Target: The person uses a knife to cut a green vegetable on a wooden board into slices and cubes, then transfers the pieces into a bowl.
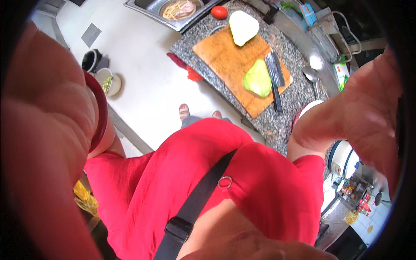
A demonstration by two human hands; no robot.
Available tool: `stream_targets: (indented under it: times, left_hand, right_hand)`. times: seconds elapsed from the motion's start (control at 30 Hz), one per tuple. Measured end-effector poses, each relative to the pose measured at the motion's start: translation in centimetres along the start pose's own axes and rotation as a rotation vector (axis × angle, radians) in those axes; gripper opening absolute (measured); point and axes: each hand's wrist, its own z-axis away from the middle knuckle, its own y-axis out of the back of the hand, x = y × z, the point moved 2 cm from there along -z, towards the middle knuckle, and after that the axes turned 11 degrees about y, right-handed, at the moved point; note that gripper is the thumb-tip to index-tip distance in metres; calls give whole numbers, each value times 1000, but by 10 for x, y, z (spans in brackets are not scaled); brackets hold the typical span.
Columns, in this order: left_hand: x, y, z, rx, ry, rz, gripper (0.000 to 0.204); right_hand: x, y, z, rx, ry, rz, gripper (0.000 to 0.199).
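Note:
Both my hands are raised close to the camera and appear very large. My left hand [47, 86] fills the left side, a dark red bangle [100, 112] round its wrist; its fingers run out of view. At the right edge my right hand [368, 104] shows its palm, with the fingers cut off by the rim. Neither visibly touches the things on the counter. A wooden cutting board [221, 56] lies there, bearing a pale green pear-shaped vegetable piece [258, 79], a broad-bladed knife [274, 78] with a black handle, and a larger whitish piece [243, 28] at its far edge.
A tomato [219, 12] sits beyond the board, near a sink [151, 14] with a bowl of pale strips and pinkish food. A spoon [313, 80] lies right of the board. On the floor stand a dark bin [91, 60] and a bucket [115, 85] with green scraps.

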Motion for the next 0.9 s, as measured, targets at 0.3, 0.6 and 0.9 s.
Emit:
stream_targets:
  times: [0.3,0.6,0.9]
  left_hand:
    - [-3,47,22,37,-24,-7,50]
    - [3,84,40,61,-7,-39,50]
    - [-30,100,35,29,-18,52,51]
  right_hand:
    - [9,-57,-14,-28,29,-37,32]
    - [9,-106,-17,-28,8,-79,34]
    - [1,-114,-25,-85,-46,15,36]
